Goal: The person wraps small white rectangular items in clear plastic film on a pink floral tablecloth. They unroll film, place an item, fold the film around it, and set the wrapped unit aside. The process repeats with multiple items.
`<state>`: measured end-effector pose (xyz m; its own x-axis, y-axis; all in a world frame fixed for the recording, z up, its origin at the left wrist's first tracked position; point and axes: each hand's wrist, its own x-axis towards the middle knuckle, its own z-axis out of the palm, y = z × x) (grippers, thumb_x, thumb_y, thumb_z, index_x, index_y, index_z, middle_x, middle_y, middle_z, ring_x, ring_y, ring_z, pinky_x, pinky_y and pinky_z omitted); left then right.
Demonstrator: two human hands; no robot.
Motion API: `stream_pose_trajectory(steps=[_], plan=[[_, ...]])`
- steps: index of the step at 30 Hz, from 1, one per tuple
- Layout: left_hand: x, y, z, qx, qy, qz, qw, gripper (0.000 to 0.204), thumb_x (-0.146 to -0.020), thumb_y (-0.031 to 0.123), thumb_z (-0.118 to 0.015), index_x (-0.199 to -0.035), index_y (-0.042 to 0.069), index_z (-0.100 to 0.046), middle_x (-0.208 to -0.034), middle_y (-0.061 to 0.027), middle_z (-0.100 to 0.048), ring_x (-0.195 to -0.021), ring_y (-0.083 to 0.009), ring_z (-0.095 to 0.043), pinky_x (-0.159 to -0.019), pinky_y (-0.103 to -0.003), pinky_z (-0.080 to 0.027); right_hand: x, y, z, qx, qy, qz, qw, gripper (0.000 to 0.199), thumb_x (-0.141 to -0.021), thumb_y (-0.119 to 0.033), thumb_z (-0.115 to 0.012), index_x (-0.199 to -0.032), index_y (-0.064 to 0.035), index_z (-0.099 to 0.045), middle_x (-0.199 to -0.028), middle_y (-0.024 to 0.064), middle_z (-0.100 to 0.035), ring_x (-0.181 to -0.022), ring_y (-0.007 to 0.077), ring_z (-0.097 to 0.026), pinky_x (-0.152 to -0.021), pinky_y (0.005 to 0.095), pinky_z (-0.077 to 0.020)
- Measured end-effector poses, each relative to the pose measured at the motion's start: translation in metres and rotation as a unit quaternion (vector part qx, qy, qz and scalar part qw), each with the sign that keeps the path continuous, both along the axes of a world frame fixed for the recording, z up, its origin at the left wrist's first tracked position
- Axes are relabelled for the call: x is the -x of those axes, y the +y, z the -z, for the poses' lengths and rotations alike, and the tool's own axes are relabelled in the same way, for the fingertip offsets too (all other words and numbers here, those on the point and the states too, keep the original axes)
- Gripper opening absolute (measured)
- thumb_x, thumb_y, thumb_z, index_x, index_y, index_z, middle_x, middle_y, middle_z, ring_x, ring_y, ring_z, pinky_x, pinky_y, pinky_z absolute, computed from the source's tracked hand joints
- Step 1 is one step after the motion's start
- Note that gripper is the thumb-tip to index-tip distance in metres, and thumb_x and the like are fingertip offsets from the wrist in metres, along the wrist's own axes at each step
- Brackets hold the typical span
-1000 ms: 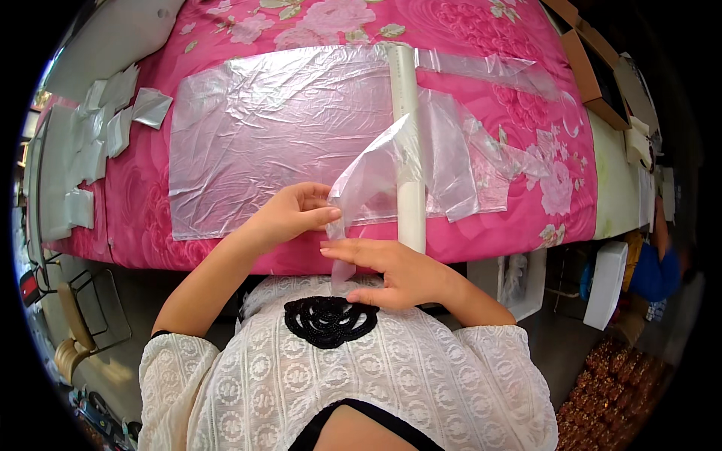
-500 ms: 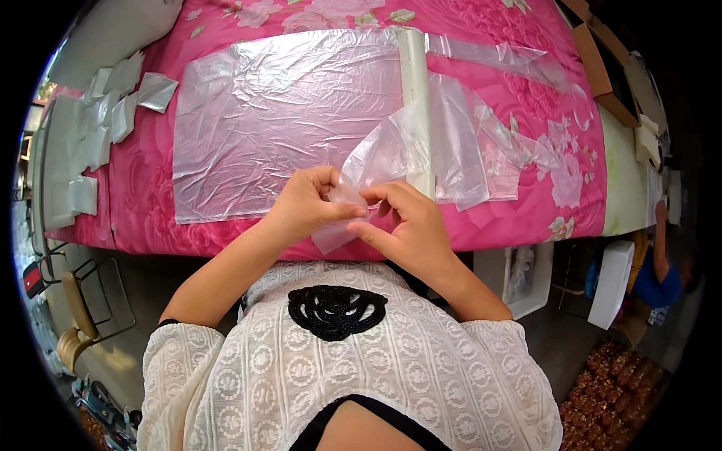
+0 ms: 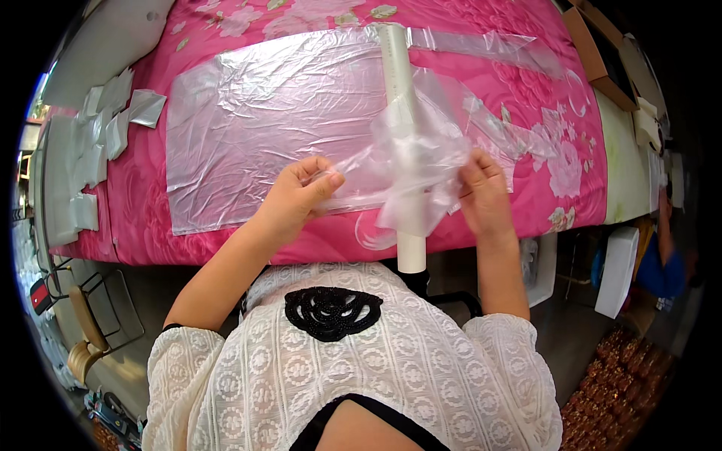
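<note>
1. I saw the clear bag (image 3: 410, 169) stretched sideways between both hands, over the white tube (image 3: 402, 143).
2. Left hand (image 3: 297, 197) pinched one edge; right hand (image 3: 485, 192) gripped the other, equally near.

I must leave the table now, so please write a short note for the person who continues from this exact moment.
Left hand: pinches one edge of the clear plastic bag.
Right hand: grips the opposite edge; the bag is spread between both hands, above the white tube.
Flat plastic sheet lies on the pink cloth.
Done: bag picked up and spread out.
Left: cannot tell from this view.
</note>
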<state>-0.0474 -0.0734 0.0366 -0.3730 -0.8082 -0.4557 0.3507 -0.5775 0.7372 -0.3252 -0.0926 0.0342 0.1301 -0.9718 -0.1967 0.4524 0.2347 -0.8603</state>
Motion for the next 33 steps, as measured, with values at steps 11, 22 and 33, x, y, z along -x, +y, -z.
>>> stream_pose_trajectory(steps=[11,22,33], plan=[[-0.009,-0.008,0.012,0.008,-0.082,0.01,0.997,0.011,-0.085,0.016,-0.062,-0.087,0.008,-0.054,-0.072,0.0042,-0.051,-0.063,-0.0042,-0.047,-0.053,-0.02,-0.039,0.256,-0.026,-0.029,0.151,0.573,0.468,0.655,0.016,-0.088,-0.013,-0.057,-0.099,-0.0004,-0.059,-0.088,0.0031,-0.061,-0.077,0.0128,-0.055,-0.07,0.0269,-0.0448],[-0.096,-0.009,0.008,0.011,-0.133,-0.012,0.991,0.01,-0.086,0.011,-0.058,-0.093,0.007,-0.052,-0.09,-0.0018,-0.059,-0.083,-0.0099,-0.059,-0.067,-0.024,-0.05,-0.037,0.064,-0.03,0.044,0.664,-0.271,0.695,0.05,-0.067,-0.044,-0.073,-0.085,0.0018,-0.062,-0.071,0.0138,-0.064,-0.063,0.0253,-0.064,-0.059,0.0351,-0.049],[-0.208,-0.003,-0.005,0.318,-0.693,-0.146,0.63,0.02,-0.082,-0.003,-0.054,-0.101,0.002,-0.059,-0.097,-0.0086,-0.064,-0.085,-0.0173,-0.062,-0.073,-0.027,-0.048,-0.02,0.063,-0.033,-0.023,0.625,-0.246,0.741,0.041,-0.068,-0.033,-0.069,-0.087,0.0029,-0.062,-0.069,0.0147,-0.063,-0.062,0.0266,-0.063,-0.059,0.0347,-0.0474]])
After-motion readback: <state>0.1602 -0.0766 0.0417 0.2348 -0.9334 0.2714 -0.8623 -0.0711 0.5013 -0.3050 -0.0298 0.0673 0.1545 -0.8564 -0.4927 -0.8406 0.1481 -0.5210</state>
